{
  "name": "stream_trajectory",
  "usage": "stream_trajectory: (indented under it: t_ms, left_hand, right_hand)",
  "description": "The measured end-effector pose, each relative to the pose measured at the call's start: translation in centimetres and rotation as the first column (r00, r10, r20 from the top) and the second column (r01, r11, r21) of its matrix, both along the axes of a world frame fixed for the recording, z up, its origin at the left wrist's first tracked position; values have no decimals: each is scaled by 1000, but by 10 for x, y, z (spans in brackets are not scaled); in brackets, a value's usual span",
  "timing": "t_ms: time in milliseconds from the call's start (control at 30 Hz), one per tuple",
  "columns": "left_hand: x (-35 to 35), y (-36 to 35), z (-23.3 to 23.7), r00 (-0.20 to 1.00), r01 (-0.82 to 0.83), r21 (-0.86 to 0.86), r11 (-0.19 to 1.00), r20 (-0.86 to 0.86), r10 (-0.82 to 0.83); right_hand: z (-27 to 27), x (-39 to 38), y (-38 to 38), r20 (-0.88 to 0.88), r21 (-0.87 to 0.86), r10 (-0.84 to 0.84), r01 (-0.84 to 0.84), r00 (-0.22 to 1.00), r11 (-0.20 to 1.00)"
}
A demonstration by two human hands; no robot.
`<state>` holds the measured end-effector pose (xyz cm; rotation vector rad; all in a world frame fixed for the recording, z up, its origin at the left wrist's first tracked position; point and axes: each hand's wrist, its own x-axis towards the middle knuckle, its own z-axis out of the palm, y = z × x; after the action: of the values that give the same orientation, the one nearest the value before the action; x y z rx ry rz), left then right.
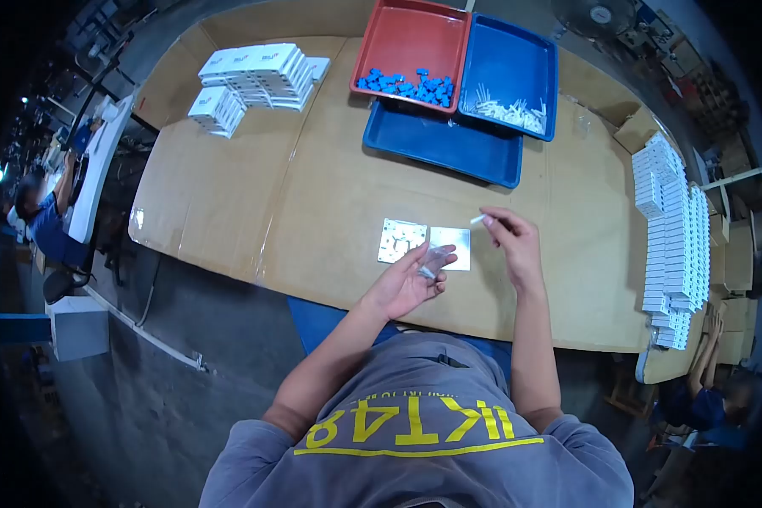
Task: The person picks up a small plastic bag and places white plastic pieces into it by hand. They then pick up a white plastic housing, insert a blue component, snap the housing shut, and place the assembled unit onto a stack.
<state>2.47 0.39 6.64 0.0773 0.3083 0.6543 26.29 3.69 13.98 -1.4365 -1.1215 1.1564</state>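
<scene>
My left hand point(408, 281) is palm up with a small clear plastic bag point(437, 257) held between its thumb and fingers; a small whitish piece shows at the bag's lower end. To its right, my right hand point(514, 241) is raised and pinches a short white stick-like piece point(477, 219) between thumb and finger. On the cardboard tabletop point(339, 212), beyond my left hand, lies a white square plate with cutouts point(400, 237). Beside it is a plain pale square plate point(459, 248), partly covered by my left fingers.
Ahead stand a red tray point(415, 42) with blue pieces, a blue tray point(510, 63) with white pieces, and a lower blue tray point(440, 144). White boxes are stacked at left point(258, 76) and right point(673, 229). People sit at far left point(49, 224) and right point(694, 402).
</scene>
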Motion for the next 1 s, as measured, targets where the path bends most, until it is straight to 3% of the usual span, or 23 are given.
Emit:
stream_trajectory:
  t_ms: [133,233,367,433,533,633,733,900,1000]
  left_hand:
    - [6,4,22,992,45,48,998,-117,-39]
    - [11,3,22,984,97,86,992,-160,-82]
    - [13,3,22,982,108,117,987,-167,-88]
    - [12,3,23,977,104,112,988,-199,-80]
    - [12,3,26,971,99,104,990,-227,-74]
    - [11,2,25,964,104,113,988,-256,-72]
    - [13,2,17,964,107,114,988,-254,-75]
    - [13,3,26,984,46,74,996,-172,-33]
    - [14,6,25,984,40,76,996,-173,-27]
  right_hand:
    - [5,-9,-25,-1,50,94,-93,996,994]
    - [21,-7,-24,58,-20,167,-166,984,986]
    - [34,0,-13,234,-53,349,-347,907,936]
    - [44,-1,-7,240,-93,453,-445,858,891]
    - [38,1,5,343,-16,563,-595,752,804]
    - [34,-1,15,257,13,689,-715,678,699]
    - [34,-2,21,264,-101,794,-804,547,587]
    - [31,-4,19,58,-99,745,-739,665,667]
    - [30,-5,14,89,-125,736,-725,671,677]
